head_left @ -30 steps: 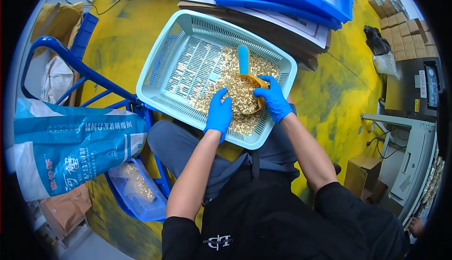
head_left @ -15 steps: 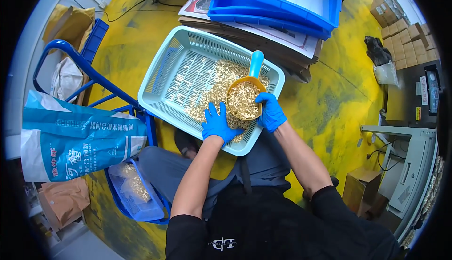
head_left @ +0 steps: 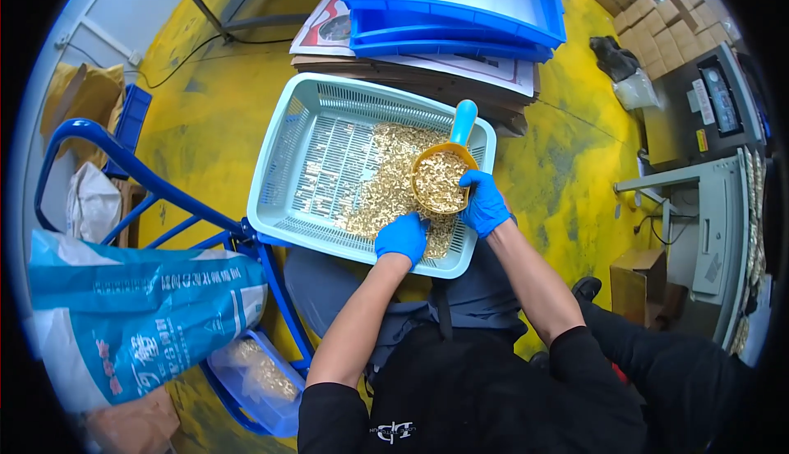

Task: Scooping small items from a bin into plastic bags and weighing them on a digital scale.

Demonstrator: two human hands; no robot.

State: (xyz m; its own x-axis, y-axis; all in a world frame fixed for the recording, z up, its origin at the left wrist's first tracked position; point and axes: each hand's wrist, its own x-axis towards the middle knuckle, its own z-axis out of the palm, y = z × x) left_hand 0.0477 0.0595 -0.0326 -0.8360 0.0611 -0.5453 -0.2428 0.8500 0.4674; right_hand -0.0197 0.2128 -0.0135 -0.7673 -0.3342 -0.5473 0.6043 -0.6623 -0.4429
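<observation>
Head view: your right hand (head_left: pixel 483 202) has its grip clamped on the scoop (head_left: pixel 440 179), heaped with gold pieces, over the basket (head_left: pixel 288 138). Your left hand (head_left: pixel 402 237) rests curled on the pile (head_left: pixel 385 187), holding nothing I can make out. Plenty of pieces left to scoop.

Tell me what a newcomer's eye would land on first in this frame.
Most likely the pale green slotted basket at centre, strewn with small golden pieces. Above it, two blue-gloved hands meet at an orange scoop heaped with those pieces: the right hand grips its rim, the left hand is beside it. Stacked blue trays lie beyond, on the yellow floor.
</observation>
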